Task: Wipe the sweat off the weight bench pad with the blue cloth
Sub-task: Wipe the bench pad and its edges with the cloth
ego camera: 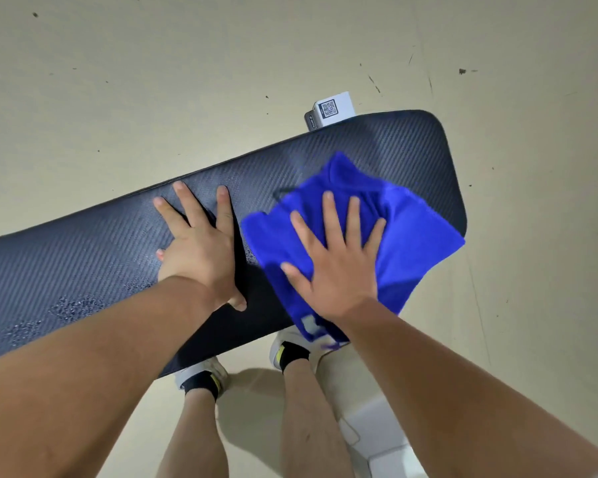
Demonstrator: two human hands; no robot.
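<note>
View from a head camera looking straight down at a long, dark weight bench pad [83,243] with a woven, ribbed texture, which ran slantwise across a beige floor [187,81].

The left grip [201,250], a bare hand, lay flat on the pad's middle. Its fingers [187,205] were straight and spread, holding nothing.

The right grip [339,270], also a bare hand, pressed down flat on a blue cloth [418,243], fingers straight and fanned out rather than curled around it. The cloth lay rumpled on the right half of the pad, just beside the left grip but apart from it. One corner hung over the pad's near edge and another reached its right end. The cloth's outline was blurred.

Beads of sweat [73,305] showed on the pad's left part, and more beside the left wrist.

Past the pad's far edge, near its right end, a small white box printed with a QR code [330,110] peeked out, partly hidden by the pad.

Below the pad's near edge were the person's bare legs, with a left shoe [204,372] and a right shoe [290,350], both pale, worn with black socks, toes tucked under the pad.
</note>
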